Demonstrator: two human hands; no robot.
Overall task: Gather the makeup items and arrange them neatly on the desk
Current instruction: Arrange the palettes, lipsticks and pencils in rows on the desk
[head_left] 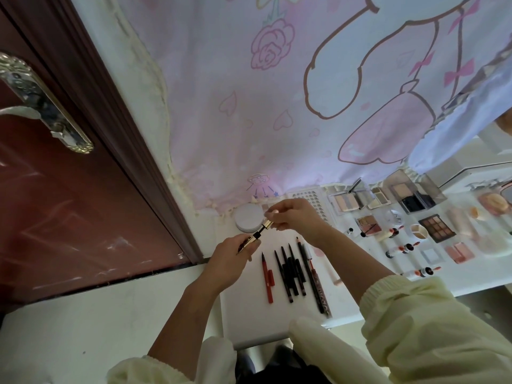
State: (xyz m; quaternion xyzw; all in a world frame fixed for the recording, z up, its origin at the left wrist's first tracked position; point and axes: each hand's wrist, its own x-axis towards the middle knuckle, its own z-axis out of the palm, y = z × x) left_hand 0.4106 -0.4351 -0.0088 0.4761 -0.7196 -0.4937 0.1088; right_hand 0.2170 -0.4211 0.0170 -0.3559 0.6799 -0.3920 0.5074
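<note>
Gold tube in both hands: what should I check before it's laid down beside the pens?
1. Left hand grips the gold tube: ok.
2. Right hand pinches the cap: ok.
3. Cap closed on the tube: not ok, a black stem shows between them.
4. Bare desk left of the red pen: ok.
5. Which way the cap is moving: cannot tell.

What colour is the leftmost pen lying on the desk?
The pen is red with a black tip; the head view shows it clearly.
</note>
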